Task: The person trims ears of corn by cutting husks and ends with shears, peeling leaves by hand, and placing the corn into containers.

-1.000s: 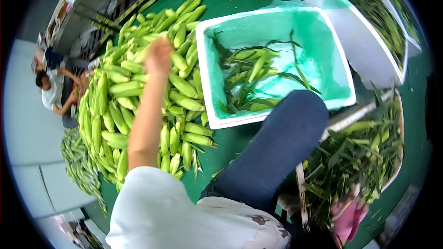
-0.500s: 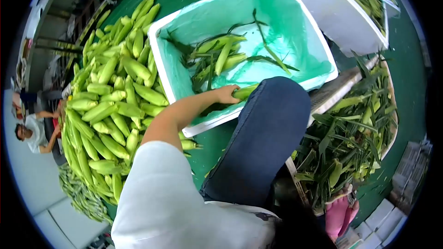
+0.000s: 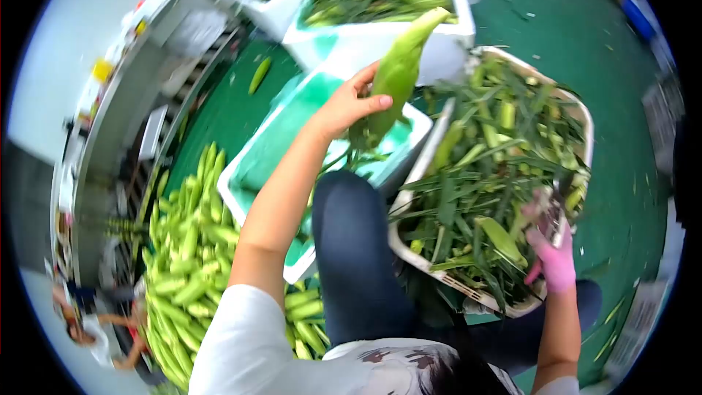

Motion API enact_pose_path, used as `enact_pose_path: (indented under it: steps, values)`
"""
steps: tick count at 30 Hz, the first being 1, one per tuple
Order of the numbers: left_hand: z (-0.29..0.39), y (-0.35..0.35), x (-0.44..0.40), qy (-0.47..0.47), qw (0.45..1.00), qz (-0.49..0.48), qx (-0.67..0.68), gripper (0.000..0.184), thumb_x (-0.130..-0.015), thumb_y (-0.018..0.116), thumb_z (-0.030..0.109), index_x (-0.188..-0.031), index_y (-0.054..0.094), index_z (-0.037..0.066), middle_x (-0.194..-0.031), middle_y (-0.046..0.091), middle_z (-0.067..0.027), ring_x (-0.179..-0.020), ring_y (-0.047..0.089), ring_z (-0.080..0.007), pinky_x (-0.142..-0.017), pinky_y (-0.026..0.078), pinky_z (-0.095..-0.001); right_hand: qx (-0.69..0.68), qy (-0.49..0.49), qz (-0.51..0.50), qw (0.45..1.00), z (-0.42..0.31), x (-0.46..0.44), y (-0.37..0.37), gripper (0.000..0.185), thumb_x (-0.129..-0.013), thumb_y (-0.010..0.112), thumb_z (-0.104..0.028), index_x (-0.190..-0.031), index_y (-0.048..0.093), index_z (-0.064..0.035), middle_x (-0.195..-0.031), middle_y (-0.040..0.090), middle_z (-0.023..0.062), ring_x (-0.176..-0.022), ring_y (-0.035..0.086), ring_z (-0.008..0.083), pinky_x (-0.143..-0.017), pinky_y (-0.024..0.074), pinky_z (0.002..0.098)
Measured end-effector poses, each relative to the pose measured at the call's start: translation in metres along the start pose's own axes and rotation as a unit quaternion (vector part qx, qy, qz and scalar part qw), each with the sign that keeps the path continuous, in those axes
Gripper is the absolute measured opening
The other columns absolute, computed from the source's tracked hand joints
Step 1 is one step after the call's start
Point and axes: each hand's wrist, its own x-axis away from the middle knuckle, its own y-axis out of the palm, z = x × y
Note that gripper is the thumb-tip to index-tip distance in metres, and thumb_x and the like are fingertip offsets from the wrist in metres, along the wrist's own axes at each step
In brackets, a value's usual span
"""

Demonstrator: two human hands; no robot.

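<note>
My bare left hand (image 3: 354, 104) is closed around the middle of a corn cob (image 3: 401, 73), a green ear in its husk, raised and tilted over the foam box (image 3: 252, 172) lined with green plastic. Husked-over cobs and long leaves lie in that box, partly covered by my arm and knee. On my right hand (image 3: 553, 254) is a pink glove, its fingers closed on what look like pruning shears (image 3: 557, 208), metal and blurred. That hand is over the right edge of a crate (image 3: 585, 121) heaped with corn leaves and husk trimmings (image 3: 468, 197).
A large pile of green corn cobs (image 3: 186, 263) lies on the floor at left. More foam boxes (image 3: 439, 47) with corn and leaves stand beyond. A shelf unit (image 3: 110, 153) runs along the left, with another person (image 3: 102, 336) at lower left. A lone cob (image 3: 259, 75) lies on the green floor (image 3: 526, 14).
My left hand has lifted a corn cob up out of the foam box. The view has turned rightward, bringing my gloved right hand and the leaf crate further in.
</note>
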Motion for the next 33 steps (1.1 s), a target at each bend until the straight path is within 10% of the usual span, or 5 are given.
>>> enact_pose_path:
  steps: [5, 15, 23, 28, 33]
  values:
    - [0.008, 0.152, -0.051, -0.080, 0.946, -0.218, 0.225, 0.093, -0.085, 0.072, 0.046, -0.155, 0.024, 0.008, -0.131, 0.057, -0.0156, -0.111, 0.064, -0.0381, -0.097, 0.050, -0.0470, 0.150, -0.069, 0.050, 0.985, 0.008, -0.008, -0.049, 0.080, -0.077, 0.076, -0.023, -0.144, 0.039, 0.0041, -0.133, 0.053, 0.0194, -0.120, 0.054, 0.0277, -0.104, 0.0419, 0.0370]
    - [-0.053, 0.228, -0.036, -0.361, 0.835, -0.321, 0.262, 0.059, -0.096, 0.042, 0.053, -0.126, 0.055, 0.004, -0.098, 0.065, -0.0228, -0.081, 0.065, -0.0317, -0.075, 0.052, -0.0377, 0.407, -0.160, 0.043, 0.898, 0.029, -0.015, -0.085, 0.081, -0.070, 0.078, -0.031, -0.136, 0.042, 0.0011, -0.123, 0.052, 0.0273, -0.117, 0.050, 0.0437, -0.103, 0.0414, 0.0467]
    - [-0.048, 0.208, -0.029, -0.118, 0.943, -0.289, -0.114, 0.082, -0.083, 0.078, 0.033, -0.144, 0.033, 0.001, -0.126, 0.056, -0.0128, -0.121, 0.051, -0.0196, -0.104, 0.040, -0.0319, 0.320, -0.029, 0.107, 0.941, 0.038, -0.035, -0.074, 0.041, -0.075, 0.068, -0.022, -0.108, 0.056, -0.0009, -0.088, 0.064, 0.0221, -0.080, 0.063, 0.0402, -0.078, 0.0515, 0.0440]
    - [-0.042, 0.211, -0.031, -0.157, 0.954, -0.237, -0.090, 0.075, -0.079, 0.082, 0.018, -0.139, 0.043, -0.001, -0.122, 0.060, -0.0109, -0.113, 0.056, -0.0189, -0.100, 0.043, -0.0318, 0.095, 0.041, 0.113, 0.988, 0.056, -0.036, -0.074, 0.018, -0.082, 0.064, -0.017, -0.091, 0.059, -0.0016, -0.071, 0.060, 0.0057, -0.060, 0.058, 0.0132, -0.059, 0.0489, 0.0291]
    - [-0.029, 0.205, -0.031, -0.030, 0.965, -0.155, -0.210, 0.071, -0.078, 0.081, 0.025, -0.135, 0.050, -0.004, -0.121, 0.065, -0.0155, -0.109, 0.062, -0.0201, -0.095, 0.047, -0.0314, -0.012, -0.064, 0.207, 0.976, 0.047, -0.036, -0.082, 0.023, -0.085, 0.066, -0.013, -0.103, 0.059, -0.0009, -0.082, 0.063, 0.0052, -0.066, 0.060, 0.0131, -0.064, 0.0504, 0.0271]
